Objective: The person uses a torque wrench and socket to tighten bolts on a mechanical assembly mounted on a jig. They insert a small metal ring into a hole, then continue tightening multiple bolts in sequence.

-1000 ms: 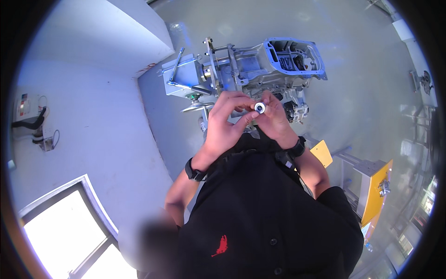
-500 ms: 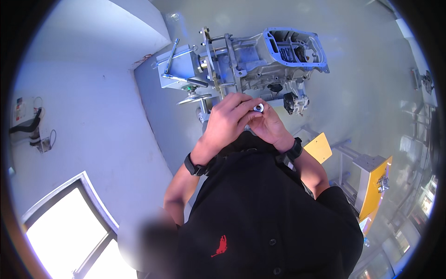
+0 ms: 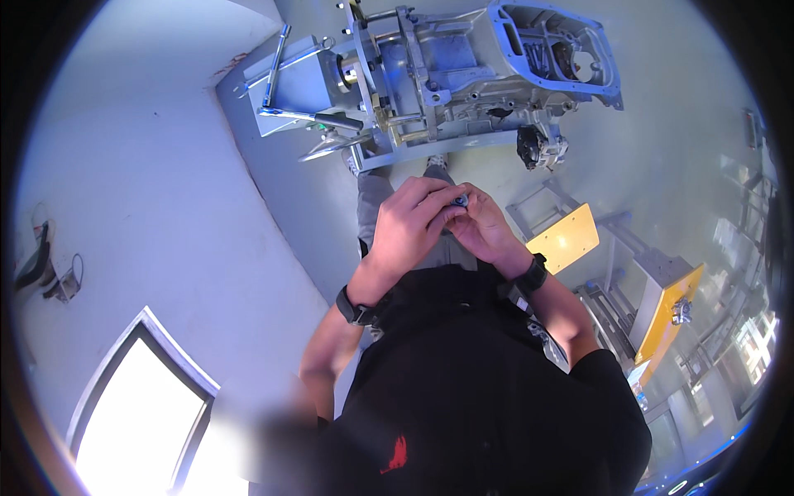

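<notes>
My left hand and my right hand meet in front of my body, fingers closed round a small metal socket. Only its round end shows between the fingertips; the rest is covered. Beyond the hands, a metal engine block is mounted on a stand, its open side with bare inner cavities facing up. Two wrenches lie on the stand's grey box: a long chrome one, and one with a dark grip. Neither hand touches the engine or the wrenches.
A metal handwheel sticks out below the grey box. A black and silver part hangs off the engine's near side. To the right stand a yellow panel on a frame and a yellow-topped table. A white wall borders the left.
The engine and stand now sit higher in the picture, and my legs show below them. Both hands stay together on the socket, whose end is turned slightly and shows less.
</notes>
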The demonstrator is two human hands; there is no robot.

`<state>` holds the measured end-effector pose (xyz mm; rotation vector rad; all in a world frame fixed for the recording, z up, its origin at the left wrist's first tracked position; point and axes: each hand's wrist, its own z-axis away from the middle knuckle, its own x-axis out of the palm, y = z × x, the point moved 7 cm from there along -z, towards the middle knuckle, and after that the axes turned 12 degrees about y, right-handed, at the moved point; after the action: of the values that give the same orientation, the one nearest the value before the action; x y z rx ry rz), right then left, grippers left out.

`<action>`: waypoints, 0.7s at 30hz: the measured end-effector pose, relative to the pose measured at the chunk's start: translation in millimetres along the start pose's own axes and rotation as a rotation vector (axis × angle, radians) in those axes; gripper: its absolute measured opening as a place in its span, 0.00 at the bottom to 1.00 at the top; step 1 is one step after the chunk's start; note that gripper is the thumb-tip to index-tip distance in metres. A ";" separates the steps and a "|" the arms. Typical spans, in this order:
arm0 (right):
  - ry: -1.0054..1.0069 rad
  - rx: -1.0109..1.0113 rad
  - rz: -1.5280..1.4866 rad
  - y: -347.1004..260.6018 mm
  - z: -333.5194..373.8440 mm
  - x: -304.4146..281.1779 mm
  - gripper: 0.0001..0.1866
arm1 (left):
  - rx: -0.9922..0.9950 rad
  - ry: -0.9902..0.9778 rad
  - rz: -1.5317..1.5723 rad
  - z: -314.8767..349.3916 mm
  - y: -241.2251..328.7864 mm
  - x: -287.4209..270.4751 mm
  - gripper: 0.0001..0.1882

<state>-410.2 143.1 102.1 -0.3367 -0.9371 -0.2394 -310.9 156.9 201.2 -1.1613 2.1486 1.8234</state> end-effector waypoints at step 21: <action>0.533 -0.566 0.036 -53.9 -120.0 -150.6 0.05 | -1.769 0.324 1.775 60.7 -221.0 180.1 0.25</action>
<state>-425.5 55.7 -77.1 -0.7661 -0.3208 -0.5343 -330.8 124.5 -87.8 -0.5557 -0.1650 -1.4019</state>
